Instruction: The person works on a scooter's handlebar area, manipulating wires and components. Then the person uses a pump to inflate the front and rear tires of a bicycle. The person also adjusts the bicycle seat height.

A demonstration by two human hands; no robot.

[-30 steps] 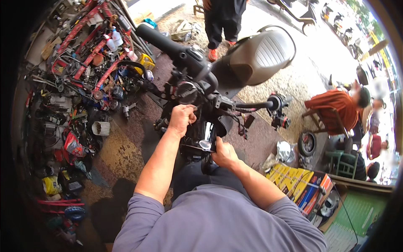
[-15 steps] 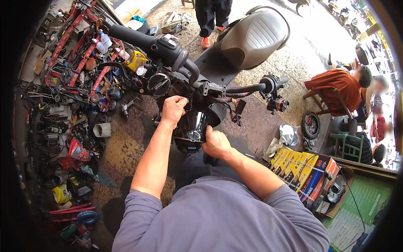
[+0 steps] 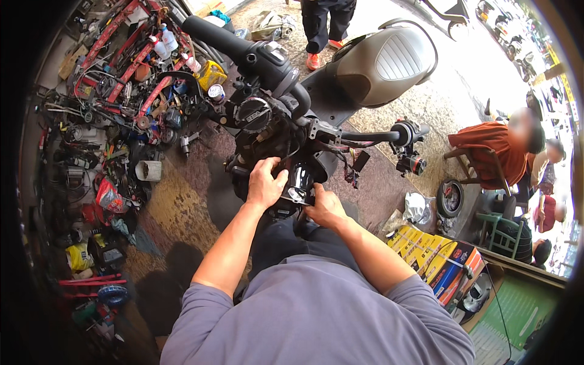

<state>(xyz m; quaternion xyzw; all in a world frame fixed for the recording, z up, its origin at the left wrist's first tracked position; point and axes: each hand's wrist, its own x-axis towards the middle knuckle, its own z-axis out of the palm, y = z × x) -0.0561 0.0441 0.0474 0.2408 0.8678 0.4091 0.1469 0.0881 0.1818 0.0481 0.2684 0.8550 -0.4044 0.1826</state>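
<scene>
A partly stripped scooter stands in front of me, with its black handlebar (image 3: 359, 136) running across above my hands. At its front is a glossy black cover (image 3: 299, 176) with bright reflections. My left hand (image 3: 266, 184) is on the cover's left side, fingers bent over it and thumb on its face. My right hand (image 3: 325, 205) grips the right lower edge; its fingertips are partly hidden. Just beyond my left hand, dark cables and the round black gauge (image 3: 253, 114) show. Loose wires with connectors (image 3: 353, 173) hang at the right of the handlebar.
Tools and parts (image 3: 131, 121) crowd the left side. The scooter's brown seat (image 3: 386, 61) is beyond the handlebar, near a standing person's legs (image 3: 322, 27). Yellow boxes (image 3: 420, 249), a small wheel (image 3: 450, 198) and a seated person in orange (image 3: 493, 152) are on the right.
My left hand has come down from the cables below the gauge onto the left side of the black cover. My right hand keeps its hold on the right edge. The whole view has shifted slightly.
</scene>
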